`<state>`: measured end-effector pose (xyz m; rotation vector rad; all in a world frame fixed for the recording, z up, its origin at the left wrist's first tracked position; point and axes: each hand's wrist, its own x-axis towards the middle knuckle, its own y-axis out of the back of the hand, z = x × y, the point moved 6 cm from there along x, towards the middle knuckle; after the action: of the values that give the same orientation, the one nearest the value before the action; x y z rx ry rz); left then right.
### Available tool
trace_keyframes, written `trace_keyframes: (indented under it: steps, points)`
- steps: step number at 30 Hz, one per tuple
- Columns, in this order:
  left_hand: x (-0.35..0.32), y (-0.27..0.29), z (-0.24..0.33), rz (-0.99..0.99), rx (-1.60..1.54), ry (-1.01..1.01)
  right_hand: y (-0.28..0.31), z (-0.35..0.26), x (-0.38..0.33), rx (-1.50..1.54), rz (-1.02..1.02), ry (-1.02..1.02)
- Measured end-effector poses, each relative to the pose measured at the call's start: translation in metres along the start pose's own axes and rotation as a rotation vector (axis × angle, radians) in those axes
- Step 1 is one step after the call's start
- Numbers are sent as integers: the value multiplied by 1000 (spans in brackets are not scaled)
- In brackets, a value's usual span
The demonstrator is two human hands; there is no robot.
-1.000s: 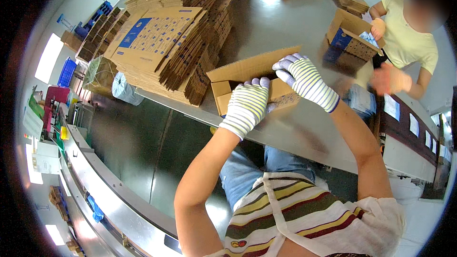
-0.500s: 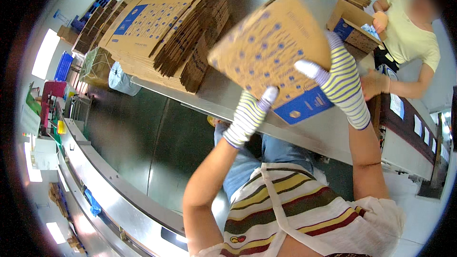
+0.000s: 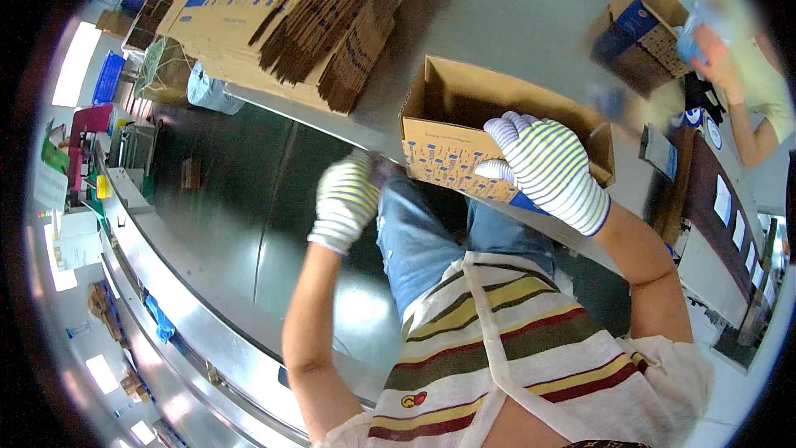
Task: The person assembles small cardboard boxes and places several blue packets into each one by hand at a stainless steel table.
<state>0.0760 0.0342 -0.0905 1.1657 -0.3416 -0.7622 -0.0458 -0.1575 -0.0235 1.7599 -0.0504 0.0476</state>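
A printed brown cardboard box (image 3: 452, 153) stands open-topped at the near edge of the metal table, its inside in shadow. My right hand (image 3: 549, 164), in a striped glove, grips its near wall, with the fingertips at the rim and the thumb against the printed outside. Left of the box, my left hand (image 3: 347, 199), gloved the same way, hangs past the table edge. Motion smears its fingers, and whether it holds anything is unclear.
Stacks of flat folded cartons (image 3: 290, 25) rise on the table at the left. Across the table (image 3: 514, 17), a person (image 3: 750, 91) handles something blue and white beside another open carton (image 3: 643, 29). A metal rail (image 3: 199, 290) curves along my left.
The flattened carton held in both hands is now an opened box on the table. My left hand has let go and moved left and down; my right hand remains on the box.
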Motion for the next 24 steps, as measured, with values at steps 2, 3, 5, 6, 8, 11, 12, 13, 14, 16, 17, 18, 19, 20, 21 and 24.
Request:
trace_keyframes:
  steps: [2,3,5,6,8,11,12,13,14,16,17,18,19,20,21,24]
  points:
    - [-5,63,31,338,118,-214,1,-1,-4,-52,76,72]
    - [-8,76,50,358,285,-394,-2,-2,-5,-83,154,153]
    - [-10,79,85,208,433,-665,1,-11,-6,-113,214,338]
    - [-8,70,90,164,418,-769,-2,-9,-10,-138,197,381]
    - [-14,45,92,83,419,-960,-5,-2,-20,-182,270,513]
    - [-25,16,115,51,459,-1076,-10,10,-29,-107,217,629]
    - [-22,13,118,-2,434,-1056,-5,17,-26,-85,293,647]
    - [-17,11,120,-53,409,-1049,2,26,-22,-72,371,654]
    - [-10,23,120,-15,162,-1044,7,32,-16,-55,453,669]
    - [3,18,113,72,129,-935,8,42,1,-45,446,634]
    - [9,20,107,208,80,-908,6,45,8,-28,442,619]
    - [12,15,102,244,214,-983,6,49,12,-24,420,555]
    - [11,14,99,246,179,-986,6,50,16,-37,424,509]
    - [11,11,100,247,145,-988,6,49,16,-48,428,463]
    - [12,7,103,249,111,-989,6,50,15,-59,431,419]
    - [5,-1,125,323,200,-957,4,68,22,245,490,142]
